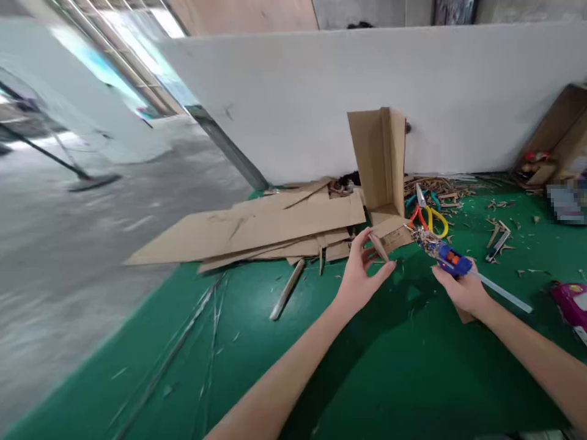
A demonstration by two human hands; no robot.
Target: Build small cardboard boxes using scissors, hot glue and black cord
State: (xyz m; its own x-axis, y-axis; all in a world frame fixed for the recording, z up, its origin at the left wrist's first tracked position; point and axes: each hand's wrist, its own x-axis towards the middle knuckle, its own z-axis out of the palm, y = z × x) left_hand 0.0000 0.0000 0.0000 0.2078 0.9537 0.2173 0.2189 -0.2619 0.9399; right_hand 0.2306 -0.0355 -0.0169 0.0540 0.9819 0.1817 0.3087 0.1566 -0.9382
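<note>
Between the thumb and fingers of my left hand (362,269) is a small strip of cardboard (378,247). My right hand (465,292) is wrapped round a blue glue gun (452,259), its nozzle end coated in brownish debris and pointing left. A translucent glue stick (504,293) sticks out of the gun's back. Just beyond both hands stands a folded cardboard piece (383,162), upright on a flat cardboard base (394,237). The glue gun's tip is close to that base; whether they touch I cannot tell.
Scissors with red and yellow handles (438,221) lie behind the glue gun. Flat cardboard sheets (257,229) are piled at left, near a rolled brown stick (287,290). A utility knife (498,244) and a magenta object (571,305) lie right on the green tabletop (220,379). A white partition (293,104) stands behind.
</note>
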